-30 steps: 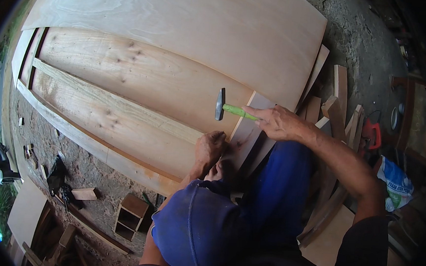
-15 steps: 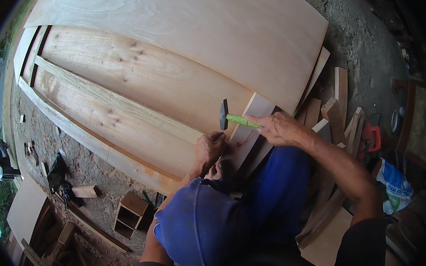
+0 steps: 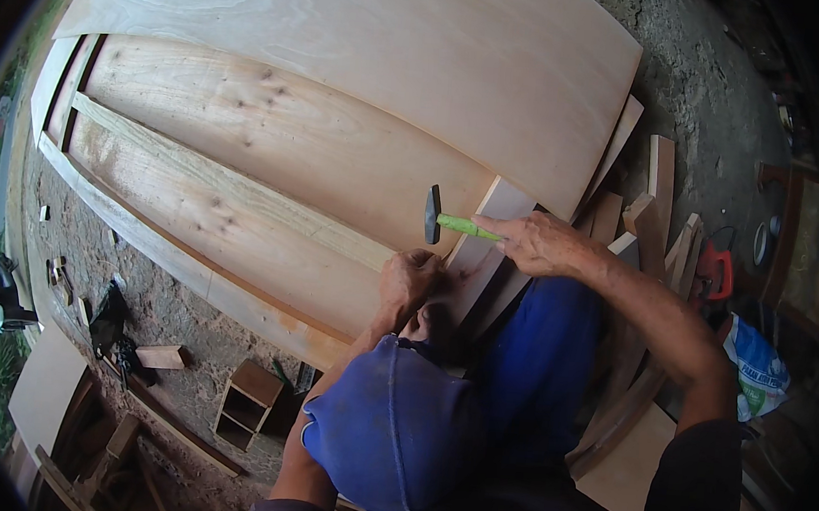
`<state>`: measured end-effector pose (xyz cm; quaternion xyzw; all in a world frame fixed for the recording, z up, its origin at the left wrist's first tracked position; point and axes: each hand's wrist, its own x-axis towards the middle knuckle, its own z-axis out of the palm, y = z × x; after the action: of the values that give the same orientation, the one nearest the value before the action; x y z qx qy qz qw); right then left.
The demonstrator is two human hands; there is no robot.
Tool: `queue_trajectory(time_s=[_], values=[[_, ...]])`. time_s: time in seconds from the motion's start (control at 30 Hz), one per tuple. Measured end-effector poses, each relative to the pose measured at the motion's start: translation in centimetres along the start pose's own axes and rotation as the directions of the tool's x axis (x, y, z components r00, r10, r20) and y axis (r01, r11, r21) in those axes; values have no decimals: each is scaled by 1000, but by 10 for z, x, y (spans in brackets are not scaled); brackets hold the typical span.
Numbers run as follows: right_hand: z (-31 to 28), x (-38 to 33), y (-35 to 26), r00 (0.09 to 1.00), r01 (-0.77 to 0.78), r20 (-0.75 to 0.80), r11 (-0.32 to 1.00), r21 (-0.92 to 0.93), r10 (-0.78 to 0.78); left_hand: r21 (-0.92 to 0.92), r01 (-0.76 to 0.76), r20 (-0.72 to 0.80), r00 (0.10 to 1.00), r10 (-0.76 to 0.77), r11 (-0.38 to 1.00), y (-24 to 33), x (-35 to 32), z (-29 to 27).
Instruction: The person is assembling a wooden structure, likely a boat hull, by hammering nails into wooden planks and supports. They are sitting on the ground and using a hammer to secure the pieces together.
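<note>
A hammer [image 3: 432,215] with a dark metal head and a green handle is gripped by my right hand [image 3: 536,242]. Its head hangs just above the end of a long wooden slat [image 3: 244,176]. My left hand [image 3: 410,279] is closed at that slat's near end, where it meets a pale cross board [image 3: 490,225]; whatever its fingers pinch is hidden. Slat and cross board belong to a large wooden frame with a thin plywood panel [image 3: 287,105] inside it. Another wide plywood sheet [image 3: 395,55] covers the frame's far side.
Blue cloth [image 3: 388,425] covers much of the lower middle. Wood offcuts [image 3: 660,178], a red-handled tool [image 3: 715,269] and a blue-and-white sack [image 3: 756,370] are on the right. On the left floor sit a small wooden box [image 3: 249,401], a black bag [image 3: 110,325] and loose wood pieces.
The view has shifted slightly. Both hands keep nearly the same places, with the hammer still held over the slat's end.
</note>
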<state>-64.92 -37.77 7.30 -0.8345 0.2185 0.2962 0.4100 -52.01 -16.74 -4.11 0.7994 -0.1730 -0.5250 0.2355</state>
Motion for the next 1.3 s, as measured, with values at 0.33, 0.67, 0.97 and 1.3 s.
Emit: queue_trajectory(time_s=[0.33, 0.67, 0.97, 1.3], values=[[18, -19, 4, 980, -90, -152, 972, 218, 125, 581, -320, 145, 945, 292, 748, 39, 22, 3], [42, -27, 35, 907, 113, -418, 927, 359, 51, 687, -428, 163, 878, 450, 587, 41, 21, 17], [89, -5, 67, 824, 297, -563, 892, 342, -59, 473, -442, -35, 855, 518, 762, 21, 29, 17], [82, -10, 40, 890, 136, -434, 823, 551, 143, 480, -459, -32, 842, 538, 748, 13, 53, 33]])
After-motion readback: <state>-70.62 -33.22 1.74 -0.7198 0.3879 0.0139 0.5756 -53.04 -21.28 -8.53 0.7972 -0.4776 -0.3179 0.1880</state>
